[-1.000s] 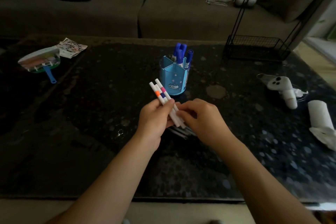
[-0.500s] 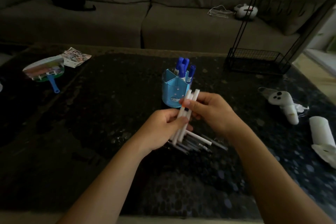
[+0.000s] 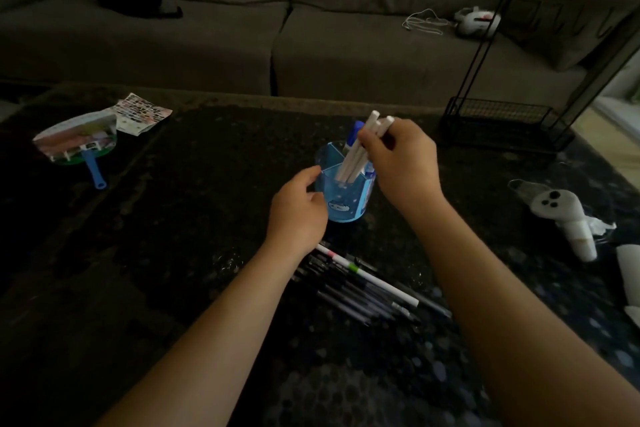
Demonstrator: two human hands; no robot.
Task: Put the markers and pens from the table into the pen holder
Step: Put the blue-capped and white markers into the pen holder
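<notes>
A blue pen holder with a cartoon face stands mid-table, with blue-capped markers in its back section. My right hand grips a small bundle of white markers from above; their lower ends dip into the holder's front section. My left hand is beside the holder's left wall, fingers loosely curled, holding nothing; whether it touches the wall I cannot tell. A pile of several pens and markers lies on the dark table just in front of the holder.
A hand fan and a printed sheet lie at the far left. A black wire rack stands at the back right. A white controller and white paper rolls lie at the right edge. A grey sofa is behind.
The white markers passed from both hands to my right hand alone, which carried them up and forward into the holder. My left hand let go and moved beside the holder.
</notes>
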